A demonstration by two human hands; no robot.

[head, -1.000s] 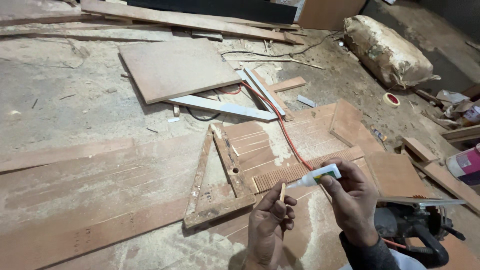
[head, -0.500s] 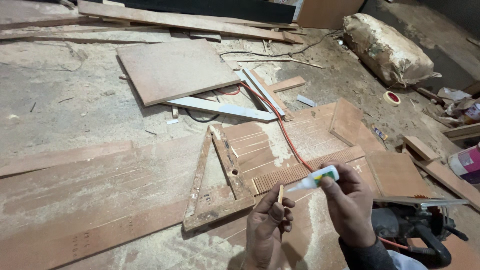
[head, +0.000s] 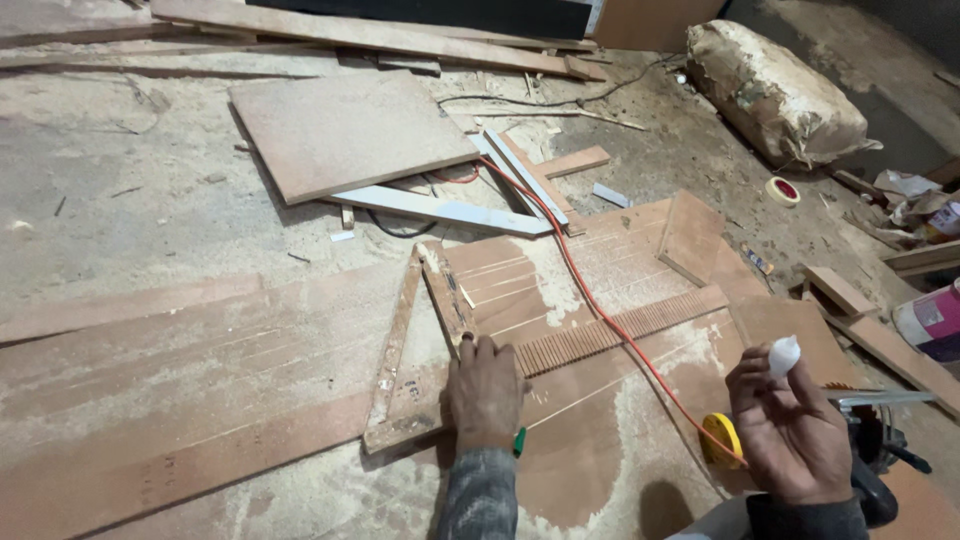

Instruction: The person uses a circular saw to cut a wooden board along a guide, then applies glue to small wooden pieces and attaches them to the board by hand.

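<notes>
Left hand (head: 487,392) lay palm-down, fingers spread, pressing on the wooden triangle frame (head: 415,350) where one slanted arm met the base strip. It was gripping nothing. A green object (head: 520,441) showed just under the wrist; what it was could not be told.

Right hand (head: 790,430) was raised above the board, fingers pinched around a small white tube (head: 783,354) with its tip up and clear of any surface.

The frame sat on a large brown board (head: 580,450) dusted with sawdust. A strip of ribbed wood (head: 620,328) ran slantwise beside the left hand. An orange cable (head: 590,290) crossed the board to a yellow tape measure (head: 720,440) near the right wrist. A power saw (head: 870,440) lay at the right edge, partly hidden.

Risks, as judged:
- Frame held only by flat pressure, so it could slide on the loose sawdust if that pressure shifted.
- Sawdust on the joint might weaken anything applied from the tube.
- Cable lay close to the right forearm and might snag.
- Saw sat near the right elbow; blade state could not be seen.
</notes>
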